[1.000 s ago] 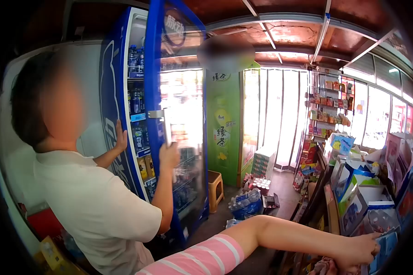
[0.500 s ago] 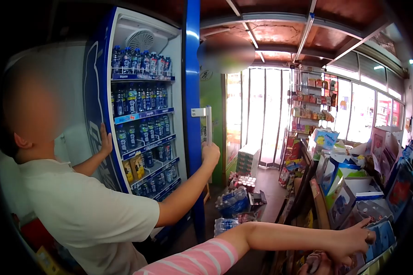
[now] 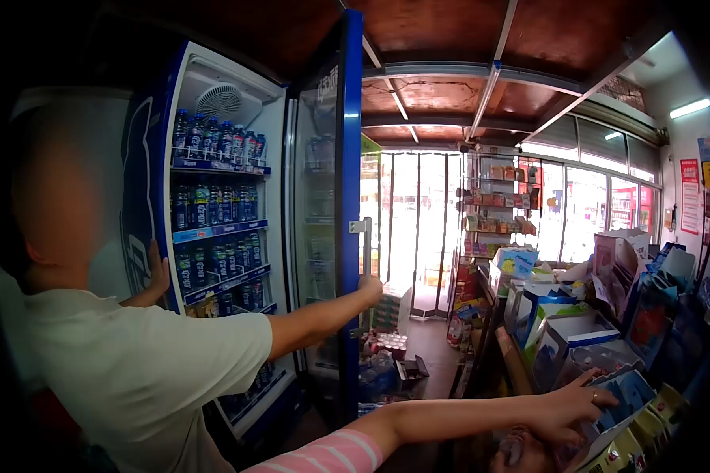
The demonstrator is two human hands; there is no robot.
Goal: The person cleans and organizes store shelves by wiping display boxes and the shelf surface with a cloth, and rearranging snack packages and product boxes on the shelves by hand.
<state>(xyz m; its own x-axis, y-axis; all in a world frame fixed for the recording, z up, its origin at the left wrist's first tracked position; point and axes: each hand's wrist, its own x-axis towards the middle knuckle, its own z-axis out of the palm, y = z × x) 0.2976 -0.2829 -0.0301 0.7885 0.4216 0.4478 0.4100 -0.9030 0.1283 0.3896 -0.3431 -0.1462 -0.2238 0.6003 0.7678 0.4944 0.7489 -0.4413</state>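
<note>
From the bottom edge, my left arm in a pink and white striped sleeve stretches to the right. My left hand (image 3: 572,406), with a ring on one finger, has its fingers apart over the edge of an opened box of blue packets (image 3: 629,394). Yellowish-green packets (image 3: 647,433) stand beside that box. Below my left forearm is a skin-coloured shape that looks like my right hand (image 3: 521,451); it is dark and cut off by the frame, and what it touches cannot be made out.
At left, a person in a light shirt (image 3: 142,355) holds the open door (image 3: 351,158) of a blue drinks fridge (image 3: 151,150) by its handle. Bottle packs (image 3: 377,374) lie on the floor. Shelves (image 3: 501,189) stand by the bright entrance. Opened cartons (image 3: 568,339) crowd the right side.
The person has swung the fridge door wide open, showing rows of bottles. The view has turned right and tilted up slightly. My left hand's fingers have spread over the blue packets.
</note>
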